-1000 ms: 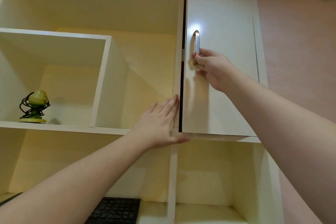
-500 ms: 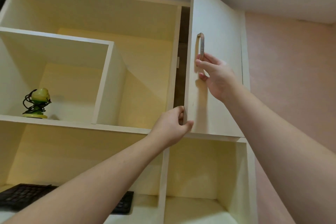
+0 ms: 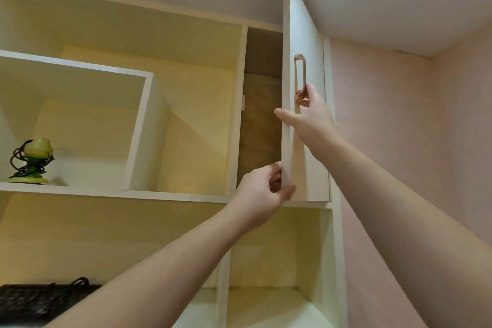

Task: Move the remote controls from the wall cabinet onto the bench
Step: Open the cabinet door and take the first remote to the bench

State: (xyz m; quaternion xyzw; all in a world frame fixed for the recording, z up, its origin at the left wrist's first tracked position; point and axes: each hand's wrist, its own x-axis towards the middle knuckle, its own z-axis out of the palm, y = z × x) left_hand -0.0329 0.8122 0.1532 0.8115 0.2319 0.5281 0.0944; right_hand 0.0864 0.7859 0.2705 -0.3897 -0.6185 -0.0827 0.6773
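Your door (image 3: 306,114) has swung well out since a second ago: then it sat nearly flush with the cabinet (image 3: 239,104), half a second ago it showed a narrow slot, and now a wide dark gap stands open along its left edge. That means the way into the closed compartment is almost free, and I judge you are still in the opening step, with nothing lifted yet.

Your right hand (image 3: 310,117) has its fingers curled round the lower end of the handle (image 3: 300,80), with the thumb stretched left across the door's face to its edge. Your left hand (image 3: 262,194), which lay flat on the cabinet frame a second ago, now pinches the door's bottom left corner, fingers behind the edge and thumb in front.

The remotes are not in view. Only the brown back wall and ceiling of the compartment show through the gap; its floor is hidden behind your left hand and the door, so I cannot tell whether they lie there. The bench is out of the picture too.

On the open shelf at the far left stands a small green lamp (image 3: 34,160) wrapped in black cord, and at the bottom left corner lies a black keyboard (image 3: 40,301).

No brand, label or writing can be read anywhere; the keyboard's keys are too blurred.
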